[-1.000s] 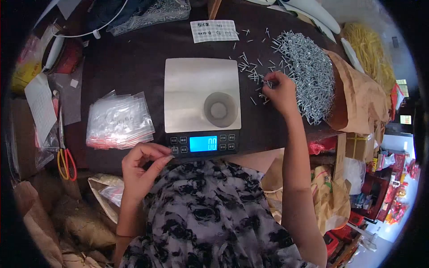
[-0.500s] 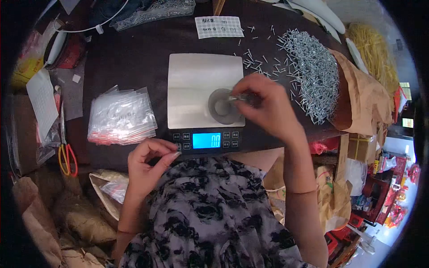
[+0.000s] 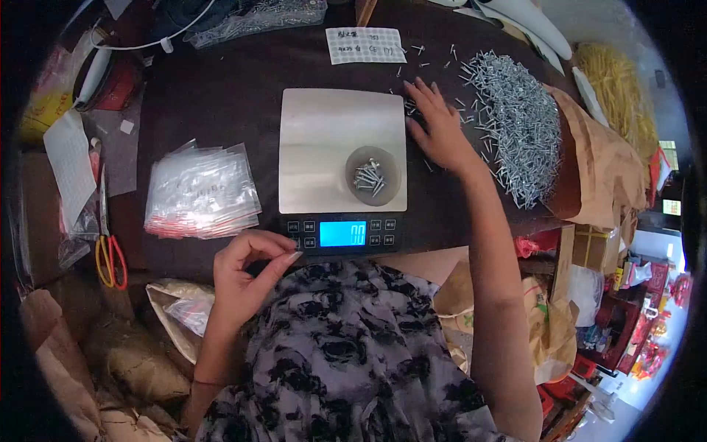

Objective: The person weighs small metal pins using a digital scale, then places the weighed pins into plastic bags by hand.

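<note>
A scale with a silver plate [image 3: 317,151] and a lit blue display [image 3: 342,233] lies on the dark table. Near the plate's lower right corner, a small round dish [image 3: 359,193] holds several screws [image 3: 370,177]. My right hand [image 3: 440,132] reaches over loose screws just right of the plate, fingers spread and pointing away from me. To the right lies a large pile of screws [image 3: 515,125]. My left hand [image 3: 254,269] rests by the scale's lower left corner, thumb and forefinger brought together; what they hold, if anything, is too small to tell.
Clear zip bags with red edges [image 3: 202,193] lie left of the scale. Scissors with red and yellow handles [image 3: 112,261] are farther left. A marked label sheet [image 3: 364,46] lies behind the scale. Brown paper [image 3: 600,158] borders the screw pile, and a bag of screws [image 3: 258,22] sits at the back.
My right hand has moved from above the dish to the loose screws at the right, and its fingers have spread. Screws now show in the dish. My left hand has barely moved.
</note>
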`<move>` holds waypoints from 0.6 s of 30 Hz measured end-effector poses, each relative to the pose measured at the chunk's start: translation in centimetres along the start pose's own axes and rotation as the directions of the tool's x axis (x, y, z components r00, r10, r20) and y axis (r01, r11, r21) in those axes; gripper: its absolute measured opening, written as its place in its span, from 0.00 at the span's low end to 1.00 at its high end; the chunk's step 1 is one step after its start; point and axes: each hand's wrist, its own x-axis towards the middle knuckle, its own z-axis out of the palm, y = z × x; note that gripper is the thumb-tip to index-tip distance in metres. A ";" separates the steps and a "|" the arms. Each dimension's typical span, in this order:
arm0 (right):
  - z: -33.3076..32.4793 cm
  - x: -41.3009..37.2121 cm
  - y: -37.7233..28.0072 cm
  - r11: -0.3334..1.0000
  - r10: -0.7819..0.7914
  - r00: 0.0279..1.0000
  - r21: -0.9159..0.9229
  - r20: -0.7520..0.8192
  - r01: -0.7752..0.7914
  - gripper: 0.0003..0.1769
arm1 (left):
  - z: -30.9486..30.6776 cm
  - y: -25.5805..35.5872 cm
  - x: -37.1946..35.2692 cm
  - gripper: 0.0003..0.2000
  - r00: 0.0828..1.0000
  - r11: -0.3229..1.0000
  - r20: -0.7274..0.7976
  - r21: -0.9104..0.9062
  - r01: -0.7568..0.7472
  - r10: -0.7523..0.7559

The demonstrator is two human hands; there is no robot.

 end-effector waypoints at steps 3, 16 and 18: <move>1.3 0.1 -0.2 1.000 0.010 0.996 -0.002 -0.087 -0.010 0.24 | -0.2 -0.2 -0.1 0.05 1.000 1.000 -0.015 -0.002 0.012 -0.012; -4.3 -3.1 0.7 0.867 0.300 0.952 0.435 -0.064 -0.244 0.10 | -0.9 0.0 -0.1 0.05 0.999 0.999 -0.039 0.051 -0.014 0.016; -5.4 -3.3 0.8 0.790 0.392 0.920 0.517 -0.014 -0.329 0.09 | -1.3 -0.4 -0.2 0.05 0.997 0.999 -0.079 0.031 -0.012 0.014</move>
